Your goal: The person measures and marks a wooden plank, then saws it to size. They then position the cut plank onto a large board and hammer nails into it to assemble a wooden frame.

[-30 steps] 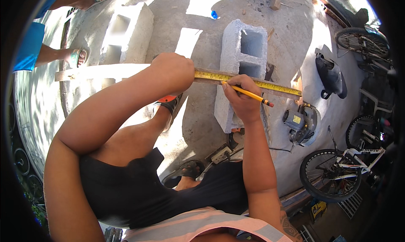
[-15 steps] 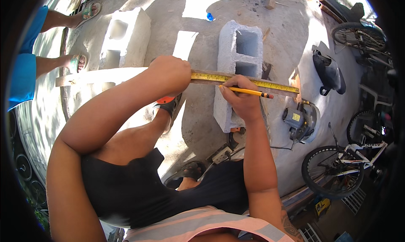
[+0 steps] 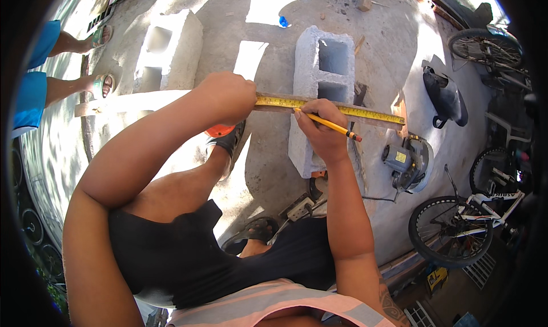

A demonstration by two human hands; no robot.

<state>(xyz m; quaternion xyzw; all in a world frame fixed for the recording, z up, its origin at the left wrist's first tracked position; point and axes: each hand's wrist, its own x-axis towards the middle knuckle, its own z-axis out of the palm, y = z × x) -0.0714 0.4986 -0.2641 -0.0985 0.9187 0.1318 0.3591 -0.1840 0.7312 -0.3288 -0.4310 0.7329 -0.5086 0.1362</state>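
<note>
A long wooden strip (image 3: 94, 107) lies across two concrete blocks, with the yellow blade of a tape measure (image 3: 377, 115) stretched along its right part. My left hand (image 3: 229, 96) is closed in a fist over the strip where the blade begins; the tape's case is hidden from sight. Between the fingers of my right hand (image 3: 324, 130) is a yellow pencil (image 3: 337, 128), its tip at the blade's near edge. That hand rests by the strip above the right concrete block (image 3: 306, 59). Something orange (image 3: 220, 130) shows just below my left hand, over my sandalled foot.
The left concrete block (image 3: 185, 47) stands near another person's sandalled feet (image 3: 103, 86). On the right are a corded power tool (image 3: 402, 161), a dark curved piece (image 3: 448, 99) and bicycles (image 3: 451, 233). A power strip (image 3: 299, 208) lies near my feet.
My right hand has shifted slightly up and left, bringing the pencil tip to the blade's edge with the pencil slanting more steeply. The other person's feet have moved a little.
</note>
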